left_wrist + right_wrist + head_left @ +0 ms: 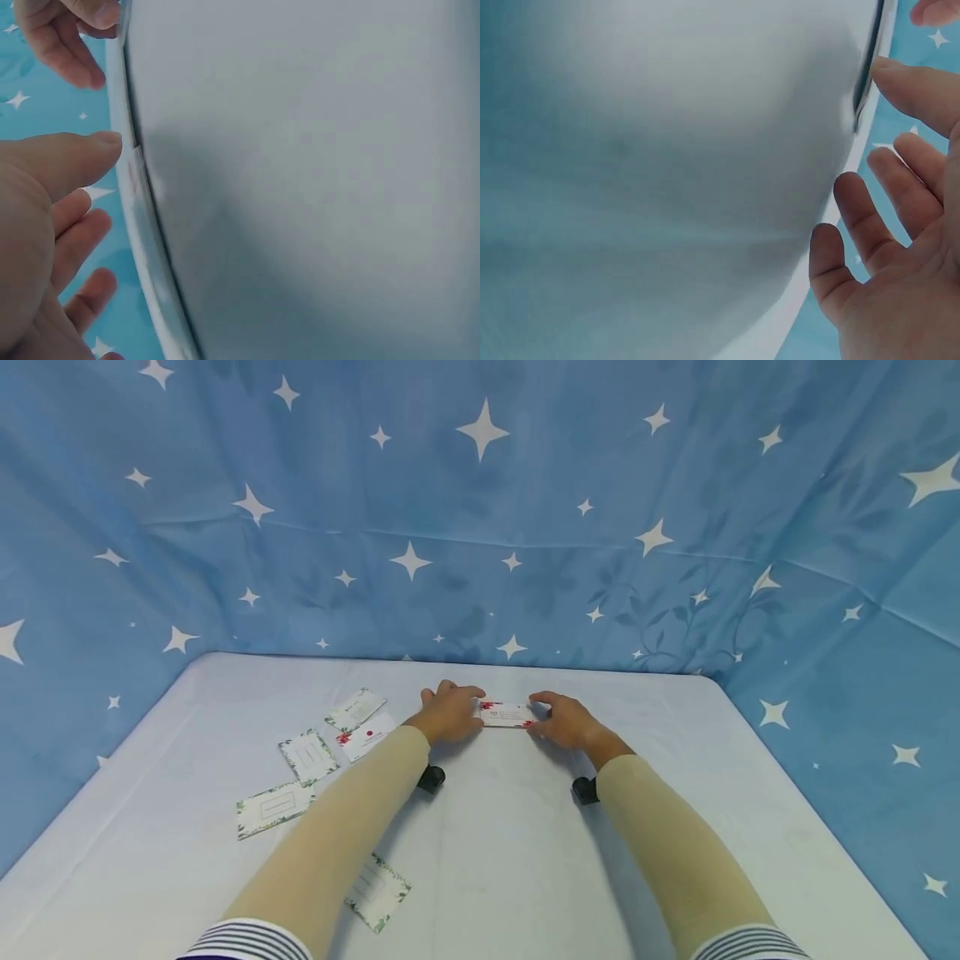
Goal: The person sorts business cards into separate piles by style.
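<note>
Centred on the table in the head view lies a white card with red flower corners (pixel 507 714). My left hand (pixel 452 712) holds its left end, thumb at the near corner and index finger at the far one. The other end is between the thumb and index finger of my right hand (pixel 567 721). In the right wrist view the thumb (pixel 911 90) overlaps the card's dark edge, and the remaining fingers spread apart off it. The left wrist view shows the left thumb (pixel 82 156) stretched out straight, with the right fingertips above it.
Left of my left arm lie several leaf-bordered cards (pixel 276 808) and one red-flowered card (pixel 366 737). Another leaf-bordered card (pixel 377 893) is partly under the left forearm in view. A white cloth covers the table (pixel 517 852); behind hangs a blue star-patterned curtain (pixel 540 477).
</note>
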A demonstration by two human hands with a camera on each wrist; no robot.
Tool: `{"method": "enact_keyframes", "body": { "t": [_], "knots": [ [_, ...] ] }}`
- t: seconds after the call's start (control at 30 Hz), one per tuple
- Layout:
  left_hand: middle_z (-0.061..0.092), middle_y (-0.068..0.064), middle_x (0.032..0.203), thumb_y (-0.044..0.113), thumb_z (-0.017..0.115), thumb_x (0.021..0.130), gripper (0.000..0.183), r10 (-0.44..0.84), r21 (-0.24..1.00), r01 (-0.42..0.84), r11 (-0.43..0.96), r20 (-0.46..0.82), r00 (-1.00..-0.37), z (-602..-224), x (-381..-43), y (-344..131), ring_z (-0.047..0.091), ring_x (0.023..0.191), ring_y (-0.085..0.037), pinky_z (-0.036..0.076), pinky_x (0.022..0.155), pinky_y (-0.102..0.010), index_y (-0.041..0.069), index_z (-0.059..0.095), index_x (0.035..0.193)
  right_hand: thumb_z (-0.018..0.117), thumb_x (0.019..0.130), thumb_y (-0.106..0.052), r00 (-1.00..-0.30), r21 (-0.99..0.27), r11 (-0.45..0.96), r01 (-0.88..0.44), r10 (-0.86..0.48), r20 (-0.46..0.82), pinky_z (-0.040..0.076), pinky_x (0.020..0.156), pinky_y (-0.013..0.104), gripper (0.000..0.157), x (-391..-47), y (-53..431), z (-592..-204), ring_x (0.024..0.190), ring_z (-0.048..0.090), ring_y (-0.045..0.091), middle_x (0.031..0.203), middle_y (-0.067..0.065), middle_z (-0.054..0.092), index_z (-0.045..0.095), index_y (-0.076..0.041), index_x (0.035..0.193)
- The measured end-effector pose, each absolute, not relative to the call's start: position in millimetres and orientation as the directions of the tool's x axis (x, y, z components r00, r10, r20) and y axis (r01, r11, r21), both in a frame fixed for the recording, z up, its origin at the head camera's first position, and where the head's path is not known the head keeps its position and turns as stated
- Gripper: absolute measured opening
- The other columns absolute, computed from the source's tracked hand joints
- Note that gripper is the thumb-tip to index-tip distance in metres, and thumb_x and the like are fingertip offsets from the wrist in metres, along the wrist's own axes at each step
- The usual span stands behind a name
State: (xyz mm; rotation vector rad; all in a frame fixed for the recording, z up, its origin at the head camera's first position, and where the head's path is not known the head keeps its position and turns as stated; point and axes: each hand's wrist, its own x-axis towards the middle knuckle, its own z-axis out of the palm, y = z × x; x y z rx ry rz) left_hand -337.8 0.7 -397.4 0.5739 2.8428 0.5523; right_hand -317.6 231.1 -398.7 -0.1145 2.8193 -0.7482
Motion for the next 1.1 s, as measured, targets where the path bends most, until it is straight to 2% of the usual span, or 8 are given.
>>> {"method": "enact_keyframes", "body": {
  "t": [0.13,0.37,0.57,0.67,0.87,1.1],
  "knots": [
    [0.060,-0.001,0.133,0.035,0.069,0.095,0.056,0.421,0.439,0.347,0.829,-0.082,-0.903,-393,-334,-14,0.035,0.130,-0.029,0.023,0.092,-0.050,0.022,0.052,0.147,0.069,0.095,-0.026,-0.976,-0.530,0.847,-0.050,-0.154,-0.154,0.038,0.105,0.052,0.062,-312,227,-390,0.127,0.048,0.034,0.145,0.018,0.049,0.046,-0.013,0.151],
    [0.057,-0.004,0.138,0.035,0.072,0.092,0.063,0.399,0.511,0.315,0.800,-0.060,-0.915,-382,-319,-59,0.032,0.134,-0.031,0.021,0.096,-0.053,0.019,0.050,0.149,0.070,0.093,-0.026,-0.967,-0.587,0.788,-0.184,-0.253,-0.037,0.042,0.099,0.049,0.057,-305,201,-382,0.123,0.050,0.031,0.139,0.011,0.056,0.053,-0.008,0.144],
    [0.056,-0.008,0.138,0.035,0.074,0.091,0.066,0.370,0.535,0.280,0.798,-0.068,-0.926,-378,-302,-96,0.035,0.132,-0.031,0.020,0.097,-0.055,0.019,0.049,0.150,0.072,0.091,-0.027,-0.945,-0.627,0.744,-0.230,-0.326,-0.041,0.043,0.098,0.051,0.058,-296,172,-383,0.123,0.051,0.032,0.136,0.012,0.058,0.054,-0.012,0.144],
    [0.057,-0.009,0.137,0.034,0.075,0.090,0.066,0.364,0.526,0.284,0.802,-0.054,-0.930,-377,-294,-113,0.036,0.131,-0.032,0.021,0.095,-0.056,0.018,0.051,0.148,0.073,0.091,-0.026,-0.933,-0.644,0.725,-0.245,-0.357,-0.047,0.042,0.100,0.051,0.057,-291,156,-385,0.124,0.051,0.031,0.136,0.010,0.058,0.055,-0.014,0.144],
    [0.062,-0.007,0.133,0.031,0.080,0.086,0.066,0.348,0.486,0.285,0.826,-0.042,-0.937,-385,-278,-141,0.040,0.127,-0.034,0.022,0.089,-0.056,0.015,0.055,0.145,0.074,0.091,-0.024,-0.899,-0.678,0.675,-0.292,-0.436,-0.047,0.042,0.101,0.046,0.054,-285,128,-392,0.126,0.051,0.025,0.136,-0.002,0.060,0.058,-0.014,0.141],
    [0.066,-0.005,0.117,0.034,0.082,0.083,0.067,0.264,0.447,0.212,0.869,-0.057,-0.963,-393,-269,-161,0.043,0.120,-0.033,0.022,0.084,-0.053,0.010,0.058,0.141,0.074,0.091,-0.023,-0.861,-0.686,0.644,-0.338,-0.506,-0.051,0.044,0.100,0.041,0.051,-281,101,-398,0.124,0.053,0.023,0.136,-0.002,0.060,0.059,-0.012,0.139]
  ]
}}
